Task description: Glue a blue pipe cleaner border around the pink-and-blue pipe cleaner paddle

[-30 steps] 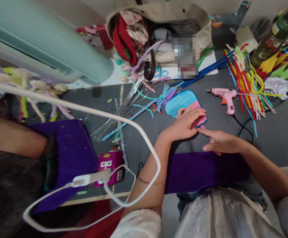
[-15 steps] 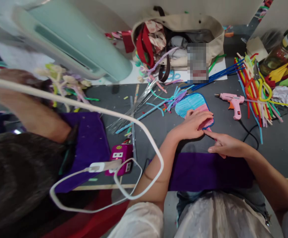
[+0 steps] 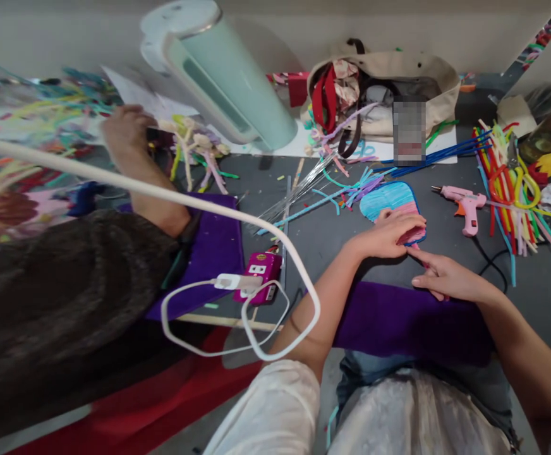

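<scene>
A flat, rounded panel [image 3: 387, 197] of light blue and pink pipe cleaners, with a dark blue rim, lies on the dark table. My left hand [image 3: 393, 235] is over its pink lower part, fingers curved across it and holding it against the table. Close beside it, my right hand [image 3: 446, 277] has its index finger stretched to the panel's lower edge, with the other fingers curled. A thin pink pipe cleaner [image 3: 416, 246] runs from that edge to the right fingertips; part of it is hidden by the hand. Purple cloth [image 3: 399, 322] lies under my wrists.
A pink glue gun [image 3: 467, 205] lies to the right, beside bundled colourful pipe cleaners [image 3: 505, 189]. Behind are a canvas bag [image 3: 431, 76] and a pale green appliance [image 3: 242, 82]. A white cable [image 3: 275, 234] loops across the left, above a magenta power strip [image 3: 268, 268]. A co-worker's arm [image 3: 152, 183] reaches in.
The view has swung left, so everything sits further right in it. More of the co-worker's arm and hand shows. My hands stay at the panel's lower edge with little change.
</scene>
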`<state>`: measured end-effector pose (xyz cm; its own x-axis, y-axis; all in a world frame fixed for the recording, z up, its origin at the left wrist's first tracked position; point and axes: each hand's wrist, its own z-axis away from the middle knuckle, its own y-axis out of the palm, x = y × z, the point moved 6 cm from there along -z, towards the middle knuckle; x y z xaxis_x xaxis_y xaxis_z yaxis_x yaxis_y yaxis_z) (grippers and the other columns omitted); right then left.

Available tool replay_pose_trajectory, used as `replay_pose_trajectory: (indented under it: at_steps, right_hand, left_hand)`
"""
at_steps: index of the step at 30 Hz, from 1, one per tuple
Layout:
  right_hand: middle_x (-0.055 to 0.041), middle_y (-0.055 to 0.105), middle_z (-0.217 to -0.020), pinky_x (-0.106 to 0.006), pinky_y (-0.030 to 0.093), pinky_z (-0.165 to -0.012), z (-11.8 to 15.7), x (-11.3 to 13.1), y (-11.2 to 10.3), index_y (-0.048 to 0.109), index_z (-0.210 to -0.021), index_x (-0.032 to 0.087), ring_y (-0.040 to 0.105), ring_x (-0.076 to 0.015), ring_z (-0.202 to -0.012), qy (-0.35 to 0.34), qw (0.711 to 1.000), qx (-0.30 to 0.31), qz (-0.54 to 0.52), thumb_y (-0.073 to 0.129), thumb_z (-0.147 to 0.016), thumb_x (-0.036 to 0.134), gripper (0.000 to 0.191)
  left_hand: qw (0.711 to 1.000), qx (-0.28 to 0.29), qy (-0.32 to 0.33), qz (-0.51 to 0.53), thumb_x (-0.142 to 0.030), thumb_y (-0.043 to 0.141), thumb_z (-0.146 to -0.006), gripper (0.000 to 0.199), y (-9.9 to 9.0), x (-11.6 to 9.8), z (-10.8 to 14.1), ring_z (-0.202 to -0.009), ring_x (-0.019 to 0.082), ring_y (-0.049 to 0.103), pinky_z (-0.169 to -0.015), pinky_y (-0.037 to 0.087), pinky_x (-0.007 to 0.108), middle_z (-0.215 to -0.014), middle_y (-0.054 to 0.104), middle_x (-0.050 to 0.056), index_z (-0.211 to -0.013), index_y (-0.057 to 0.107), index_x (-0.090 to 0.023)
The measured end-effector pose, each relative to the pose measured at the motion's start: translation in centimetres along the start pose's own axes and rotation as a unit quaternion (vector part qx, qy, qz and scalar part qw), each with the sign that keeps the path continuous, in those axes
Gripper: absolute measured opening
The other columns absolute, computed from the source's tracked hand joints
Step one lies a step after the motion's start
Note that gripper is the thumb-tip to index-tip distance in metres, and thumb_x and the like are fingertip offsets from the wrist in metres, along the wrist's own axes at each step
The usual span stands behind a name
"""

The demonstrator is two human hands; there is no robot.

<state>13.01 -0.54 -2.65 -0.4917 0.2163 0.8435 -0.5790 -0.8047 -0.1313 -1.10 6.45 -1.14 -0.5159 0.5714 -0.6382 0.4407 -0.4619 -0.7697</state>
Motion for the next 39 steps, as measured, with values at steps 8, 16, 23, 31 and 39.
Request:
replay_pose_trajectory:
  at_steps: [8, 16, 23, 31, 39]
  right_hand:
    - [0.0106, 0.052, -0.048, -0.022, 0.034, -0.049, 0.07, 0.38, 0.02, 0.022, -0.167, 0.008, 0.045, -0.0114, -0.042, -0.010, 1.000, 0.001, 0.006, 0.063, -0.092, 0.046, 0.094]
    - [0.0104, 0.053, -0.049, -0.023, 0.034, -0.052, 0.20, 0.53, 0.01, 0.025, -0.167, 0.007, 0.046, -0.0116, -0.045, -0.010, 1.000, 0.000, 0.007, 0.063, -0.092, 0.046, 0.092]
    - [0.0104, 0.052, -0.050, -0.022, 0.035, -0.051, 0.27, 0.76, -0.02, 0.024, -0.167, 0.006, 0.046, -0.0112, -0.046, -0.016, 1.000, 0.004, 0.012, 0.062, -0.093, 0.044, 0.091]
    - [0.0105, 0.052, -0.048, -0.021, 0.033, -0.049, 0.01, 0.44, 0.01, 0.026, -0.166, 0.007, 0.044, -0.0105, -0.043, -0.033, 0.999, 0.009, 0.022, 0.064, -0.093, 0.044, 0.090]
    - [0.0099, 0.054, -0.050, -0.021, 0.035, -0.050, 0.15, 0.72, 0.12, 0.037, -0.162, 0.007, 0.043, -0.0099, -0.045, -0.036, 0.999, 0.030, 0.013, 0.065, -0.093, 0.045, 0.084]
  left_hand:
    - [1.000, 0.006, -0.008, 0.003, -0.021, 0.059, -0.082, 0.057, -0.18, -0.14, -0.07, -0.144, 0.030, 0.049, -0.117, 0.029, 0.054, -0.156, 0.055, 0.012, -0.139, 0.054, -0.025]
    - [1.000, 0.004, -0.005, 0.001, -0.021, 0.060, -0.083, 0.056, -0.14, -0.11, -0.07, -0.143, 0.030, 0.050, -0.115, 0.029, 0.054, -0.155, 0.056, 0.012, -0.139, 0.054, -0.023]
    - [1.000, 0.007, -0.011, 0.000, -0.021, 0.060, -0.082, 0.058, -0.14, -0.14, -0.07, -0.143, 0.031, 0.050, -0.117, 0.029, 0.053, -0.155, 0.056, 0.012, -0.140, 0.054, -0.024]
    - [1.000, 0.009, -0.011, 0.000, -0.016, 0.059, -0.076, 0.066, -0.01, 0.46, 0.04, -0.142, 0.033, 0.049, -0.115, 0.031, 0.054, -0.157, 0.054, 0.011, -0.141, 0.053, -0.025]
    - [1.000, 0.021, -0.017, 0.013, -0.015, 0.057, -0.071, 0.068, -0.15, 0.32, 0.07, -0.146, 0.033, 0.046, -0.116, 0.028, 0.057, -0.157, 0.054, 0.010, -0.139, 0.054, -0.026]
